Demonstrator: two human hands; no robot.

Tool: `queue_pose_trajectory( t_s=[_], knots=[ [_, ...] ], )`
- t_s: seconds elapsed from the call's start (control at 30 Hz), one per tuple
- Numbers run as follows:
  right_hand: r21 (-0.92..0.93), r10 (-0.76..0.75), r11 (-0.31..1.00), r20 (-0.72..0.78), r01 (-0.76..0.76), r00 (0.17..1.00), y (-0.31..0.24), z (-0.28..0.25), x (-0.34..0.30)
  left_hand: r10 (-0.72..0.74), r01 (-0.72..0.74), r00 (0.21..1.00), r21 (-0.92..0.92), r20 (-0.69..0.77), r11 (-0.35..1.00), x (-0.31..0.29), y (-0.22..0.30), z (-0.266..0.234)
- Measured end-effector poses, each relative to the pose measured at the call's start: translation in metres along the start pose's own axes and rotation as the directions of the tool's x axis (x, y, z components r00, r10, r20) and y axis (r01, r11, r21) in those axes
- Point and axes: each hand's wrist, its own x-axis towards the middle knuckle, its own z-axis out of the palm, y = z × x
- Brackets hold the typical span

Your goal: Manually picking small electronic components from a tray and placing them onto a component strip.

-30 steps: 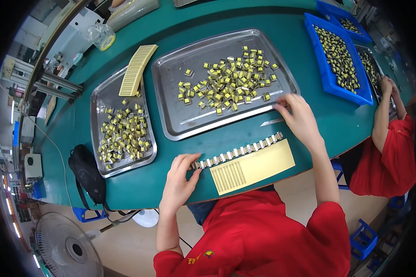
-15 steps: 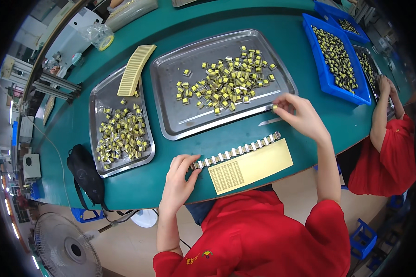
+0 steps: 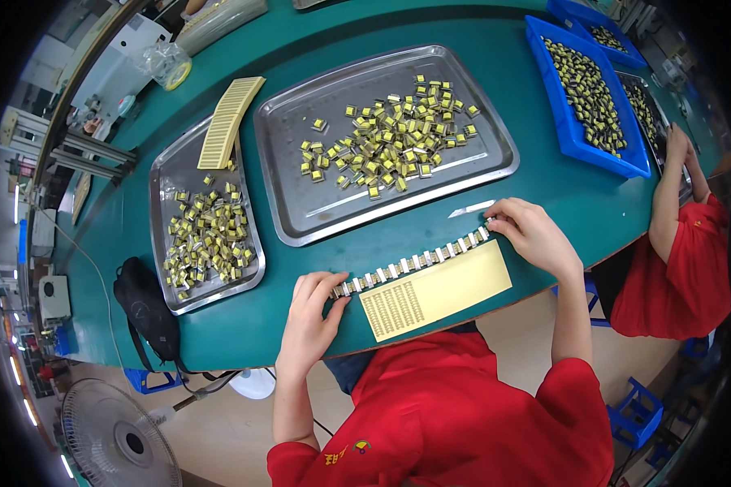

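Note:
A row of small yellow-and-silver transformer-like components (image 3: 415, 262) runs side by side across the green table in front of me. My left hand (image 3: 307, 318) has thumb and fingers closed round the row's left end. At the right end, my right hand (image 3: 534, 237) pinches what looks like one more component, mostly hidden by the fingertips. Just below the row lies a flat yellow card (image 3: 465, 280), its left part covered with rows of dark marks. A slim craft knife (image 3: 471, 209) lies above the row, near my right fingertips.
Loose components fill part of a large metal tray (image 3: 288, 217) and a smaller tray (image 3: 161, 187), where a ridged yellow strip (image 3: 229, 122) leans. A black pouch (image 3: 148, 308) lies left. Blue bins (image 3: 573, 146) stand at right, beside a co-worker's arms (image 3: 676, 174). A fan (image 3: 130, 438) stands below left.
My right hand has come from the large tray's near edge down to the row's right end, bringing a small component. My left hand stays at the left end.

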Motion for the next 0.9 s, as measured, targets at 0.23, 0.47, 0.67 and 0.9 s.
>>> queue_pose_trajectory(
  t_s=[0.23, 0.47, 0.67, 0.9],
  knots=[
    [0.063, 0.058, 0.996, 0.035, -0.06, 0.998, -0.002, 0.0, 0.002, 0.009, -0.009, 1.0, 0.004, -0.009, 1.0, -0.001, -0.002, 0.002],
    [0.039, 0.088, 0.995, 0.044, -0.09, 0.995, -0.001, 0.0, 0.003, -0.005, 0.005, 1.0, -0.019, -0.008, 1.0, -0.001, 0.0, 0.002],
    [0.122, 0.11, 0.985, 0.079, -0.119, 0.991, -0.007, 0.002, 0.001, -0.022, 0.022, 1.0, -0.019, -0.01, 1.0, -0.003, -0.001, 0.003],
    [-0.168, -0.086, 0.984, -0.128, 0.064, 0.988, 0.0, 0.006, 0.019, -0.005, 0.008, 0.998, 0.055, -0.062, 0.998, -0.004, 0.009, -0.002]
  ],
)
